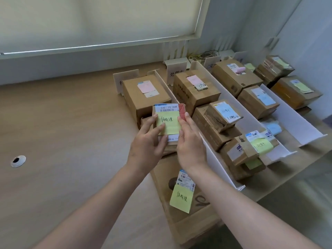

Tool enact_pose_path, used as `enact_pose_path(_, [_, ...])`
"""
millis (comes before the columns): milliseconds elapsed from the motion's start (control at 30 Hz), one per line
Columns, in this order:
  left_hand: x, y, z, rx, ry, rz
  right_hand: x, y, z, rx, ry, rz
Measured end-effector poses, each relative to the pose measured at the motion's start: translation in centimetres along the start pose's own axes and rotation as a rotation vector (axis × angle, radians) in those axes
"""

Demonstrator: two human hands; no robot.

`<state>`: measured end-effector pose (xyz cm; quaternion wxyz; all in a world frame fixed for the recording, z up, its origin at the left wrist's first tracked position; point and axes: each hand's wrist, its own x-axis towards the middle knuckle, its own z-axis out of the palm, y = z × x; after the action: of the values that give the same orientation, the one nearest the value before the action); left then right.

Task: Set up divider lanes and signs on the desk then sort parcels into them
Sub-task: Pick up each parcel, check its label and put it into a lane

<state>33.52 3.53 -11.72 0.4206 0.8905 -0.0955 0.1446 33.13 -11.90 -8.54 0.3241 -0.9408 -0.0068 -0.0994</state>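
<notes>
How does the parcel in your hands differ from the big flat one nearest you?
The held parcel is small and lifted between both hands; the flat parcel is much larger and lies on the desk. The held one's note sits flat; the other's curls up. Both carry yellow notes.

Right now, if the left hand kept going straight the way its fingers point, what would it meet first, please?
Probably the cardboard box with the pink note, just beyond the small parcel the left hand holds; depth is uncertain.
</notes>
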Motion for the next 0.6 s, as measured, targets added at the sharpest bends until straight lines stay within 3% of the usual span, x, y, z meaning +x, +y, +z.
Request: enact_pose_path(600, [3.1,-4.7,7.5,0.036,-0.057,-0.331,9.9,8.5,7.3,0.080,-0.356,-0.036])
